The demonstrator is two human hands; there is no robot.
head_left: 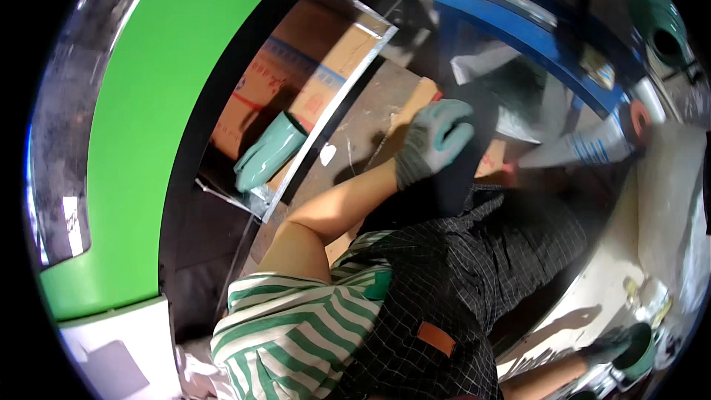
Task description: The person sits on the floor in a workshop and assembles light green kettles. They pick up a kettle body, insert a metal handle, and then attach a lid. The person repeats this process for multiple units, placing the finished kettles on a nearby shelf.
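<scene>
My left hand [437,142], in a grey and pale green knit glove, is raised over my dark checked apron. Its fingers curl loosely with a gap between them and thumb, and nothing shows in it. At the lower right, my right hand [609,346] in a dark-looking glove is closed at the edge of a green hollow, boot-like piece [638,355]; its fingers are partly hidden. A similar glossy green boot-like piece [270,152] lies on its side in a metal-edged carton holder [333,115] to the left, apart from my left hand.
A large green and black machine panel [141,141] curves along the left. A blue frame [518,33] stands at the upper right, near a white roll-like thing [585,144]. Another green hollow piece [661,26] is at the far right. A pale surface [578,304] carries assorted items.
</scene>
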